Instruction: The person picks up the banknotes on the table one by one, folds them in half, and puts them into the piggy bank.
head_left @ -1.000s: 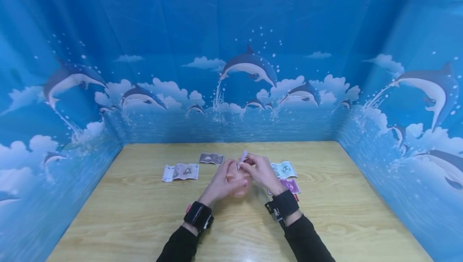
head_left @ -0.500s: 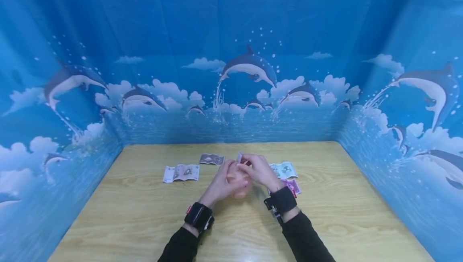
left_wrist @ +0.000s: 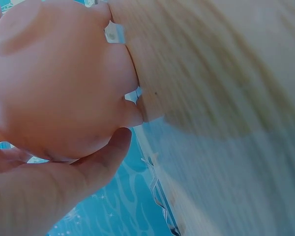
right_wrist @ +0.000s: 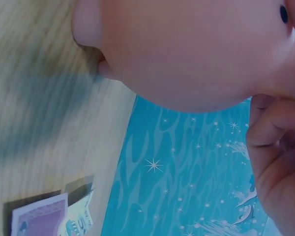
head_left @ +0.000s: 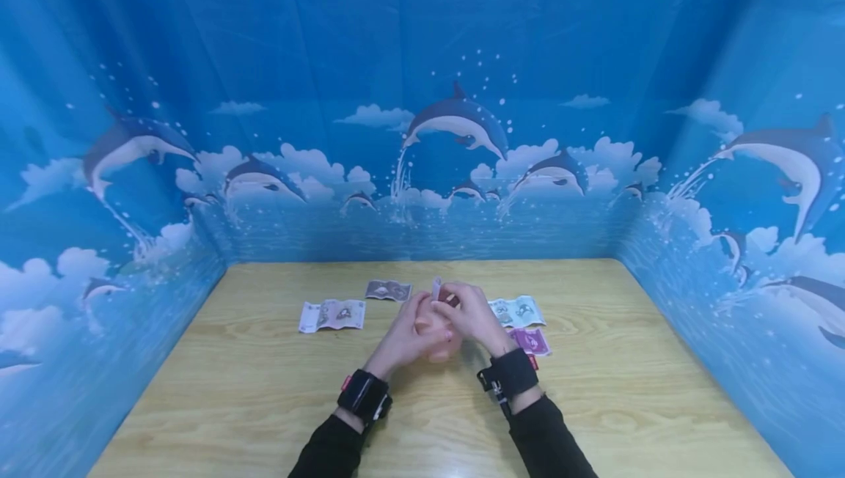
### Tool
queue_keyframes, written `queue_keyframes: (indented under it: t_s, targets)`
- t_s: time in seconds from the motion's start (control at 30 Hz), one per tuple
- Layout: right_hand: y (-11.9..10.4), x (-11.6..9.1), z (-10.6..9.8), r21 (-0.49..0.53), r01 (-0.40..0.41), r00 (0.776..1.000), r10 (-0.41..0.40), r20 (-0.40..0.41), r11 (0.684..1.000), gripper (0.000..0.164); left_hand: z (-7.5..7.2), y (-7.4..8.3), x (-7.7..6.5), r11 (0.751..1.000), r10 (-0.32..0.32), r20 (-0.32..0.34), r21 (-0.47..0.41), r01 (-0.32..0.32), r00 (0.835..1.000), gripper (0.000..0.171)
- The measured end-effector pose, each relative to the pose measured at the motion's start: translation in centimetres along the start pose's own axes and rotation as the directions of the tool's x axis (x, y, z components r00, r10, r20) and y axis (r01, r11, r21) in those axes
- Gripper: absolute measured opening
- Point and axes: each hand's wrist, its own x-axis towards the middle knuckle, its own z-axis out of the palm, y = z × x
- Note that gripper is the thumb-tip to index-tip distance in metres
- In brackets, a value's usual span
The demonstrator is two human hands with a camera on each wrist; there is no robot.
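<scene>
The step in hand looks to be feeding a folded note (head_left: 436, 288) into the top of a pink piggy bank (left_wrist: 59, 78), which sits on the bench (head_left: 264, 390) between the two hands, its feet against the wood in the left wrist view. The left hand (head_left: 404, 335) is curled round the piggy bank's side, thumb along the body, and seems to be steadying it. The right hand (head_left: 472, 313) pinches the folded note, which stands roughly upright at the top of the piggy bank; how far it has gone in, if at all, cannot be told, since the fingers hide any slot.

Four other notes lie flat and creased: a pinkish note (head_left: 332, 314) and a brown note (head_left: 388, 290) to the left, a teal note (head_left: 518, 311) and a purple note (head_left: 531, 342) to the right, so the work seems only part done.

The next move probably calls for a straight downward push, the pinch kept close to the piggy bank so that the thin paper does not buckle, while the left hand's hold takes up the pressure and prevents tipping
</scene>
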Motion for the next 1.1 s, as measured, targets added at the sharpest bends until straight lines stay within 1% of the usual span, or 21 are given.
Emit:
queue_keyframes:
  t_s: [0.07, 0.17, 0.33, 0.43, 0.77, 0.9, 1.0, 1.1]
  targets:
    - [-0.03, -0.09, 0.13, 0.009, -0.010, 1.000, 0.010, -0.010, 1.000, 0.013, -0.03, -0.01, -0.05, 1.000, 0.001, 0.001, 0.000, -0.001, 1.000, 0.104]
    - [-0.06, -0.19, 0.25, 0.024, -0.045, 0.999, 0.045, -0.022, 0.999, 0.018, -0.07, -0.04, -0.04, 1.000, 0.004, 0.003, 0.003, -0.004, 1.000, 0.104]
    - [-0.06, -0.18, 0.36, 0.042, -0.087, 0.995, 0.088, -0.037, 0.995, 0.023, -0.13, -0.08, 0.07, 0.999, 0.036, -0.006, 0.005, -0.036, 0.999, 0.101]
    - [-0.09, -0.14, 0.39, 0.047, -0.083, 0.995, 0.085, -0.044, 0.995, 0.024, -0.15, -0.08, 0.06, 0.999, 0.043, -0.015, 0.002, -0.043, 0.999, 0.100]
    - [-0.04, -0.27, 0.31, 0.086, -0.097, 0.994, 0.100, -0.042, 0.992, 0.021, -0.05, -0.11, -0.20, 1.000, 0.006, -0.007, -0.012, -0.006, 1.000, 0.106]
    - [0.17, -0.27, 0.13, 0.095, -0.087, 0.994, 0.093, -0.060, 0.992, 0.031, 0.03, -0.10, -0.16, 1.000, 0.008, -0.001, -0.007, -0.008, 1.000, 0.105]
    - [0.14, -0.33, -0.12, 0.131, -0.070, 0.993, 0.081, -0.080, 0.989, 0.040, 0.04, -0.05, -0.04, 1.000, 0.018, -0.001, -0.005, -0.018, 1.000, 0.103]
    - [-0.06, -0.44, -0.29, 0.181, -0.036, 0.994, 0.054, -0.097, 0.983, 0.042, 0.00, -0.09, 0.04, 1.000, 0.025, 0.000, -0.007, -0.025, 1.000, 0.100]
